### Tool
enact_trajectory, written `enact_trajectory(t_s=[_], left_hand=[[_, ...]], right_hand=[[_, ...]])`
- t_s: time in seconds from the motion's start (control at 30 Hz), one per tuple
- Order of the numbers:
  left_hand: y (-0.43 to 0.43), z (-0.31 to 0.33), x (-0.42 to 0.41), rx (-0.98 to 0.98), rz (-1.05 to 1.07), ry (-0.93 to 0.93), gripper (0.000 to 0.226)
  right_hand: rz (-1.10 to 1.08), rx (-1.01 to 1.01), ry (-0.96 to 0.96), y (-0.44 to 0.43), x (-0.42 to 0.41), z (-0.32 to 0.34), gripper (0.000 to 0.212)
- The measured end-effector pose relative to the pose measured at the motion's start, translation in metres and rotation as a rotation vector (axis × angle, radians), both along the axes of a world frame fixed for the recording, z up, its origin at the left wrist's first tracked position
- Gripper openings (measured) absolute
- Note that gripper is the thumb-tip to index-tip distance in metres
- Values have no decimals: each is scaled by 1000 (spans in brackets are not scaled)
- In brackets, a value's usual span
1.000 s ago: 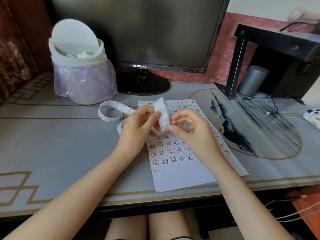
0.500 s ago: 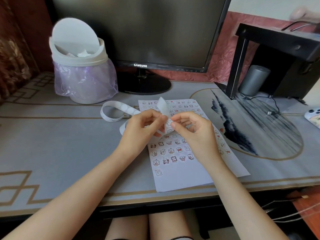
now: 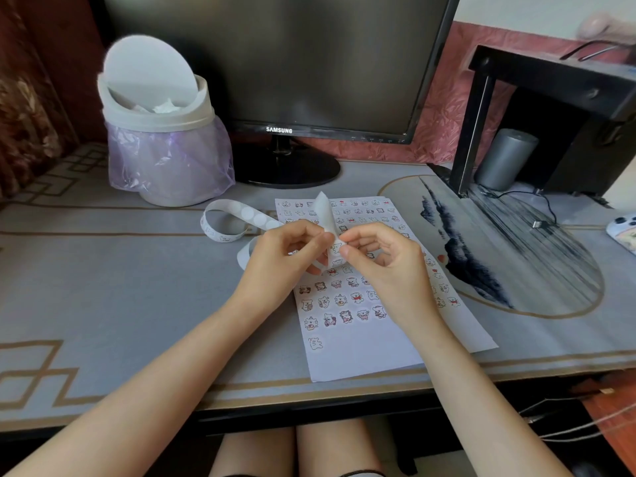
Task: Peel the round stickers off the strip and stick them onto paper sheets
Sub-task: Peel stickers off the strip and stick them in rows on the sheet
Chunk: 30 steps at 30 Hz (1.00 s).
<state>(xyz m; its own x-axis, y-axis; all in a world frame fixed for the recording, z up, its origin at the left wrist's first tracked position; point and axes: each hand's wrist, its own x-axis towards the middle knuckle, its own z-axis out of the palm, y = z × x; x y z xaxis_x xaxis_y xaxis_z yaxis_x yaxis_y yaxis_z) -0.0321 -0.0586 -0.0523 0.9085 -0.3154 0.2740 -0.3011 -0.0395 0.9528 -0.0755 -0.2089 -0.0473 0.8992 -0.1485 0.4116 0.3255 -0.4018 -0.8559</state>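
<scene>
Strip (image 3: 241,215): smooth, slightly glossy paper. Sheet (image 3: 361,352): matt paper. Tabletop (image 3: 120,287): matt grey mat. Bin (image 3: 155,111): matt plastic, thin translucent liner (image 3: 168,160). Monitor (image 3: 275,56): glossy black plastic.

The left hand (image 3: 285,256) and right hand (image 3: 389,266) lead back on bare forearms (image 3: 172,390), with no sleeve up to the near edge of view. At near centre two bare thighs (image 3: 251,452) show. The right one carries a thin dark band of cloth with a pale edge (image 3: 358,473).

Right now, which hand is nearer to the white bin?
Left. The left hand, holding the strip, is in front of the bin and to its right. The right hand, pinching a sticker on that strip, is farther right, over the paper sheet.
</scene>
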Motion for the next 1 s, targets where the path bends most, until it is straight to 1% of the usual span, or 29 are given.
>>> enact_trajectory(t_s=[0.23, 1.0], left_hand=[[-1, 0, -1, -18, -7, 21, 16], [-1, 0, -1, -17, -2, 39, 14]], right_hand=[[-13, -43, -20, -1, 2, -1, 13], [-13, -42, -6, -2, 3, -1, 15]])
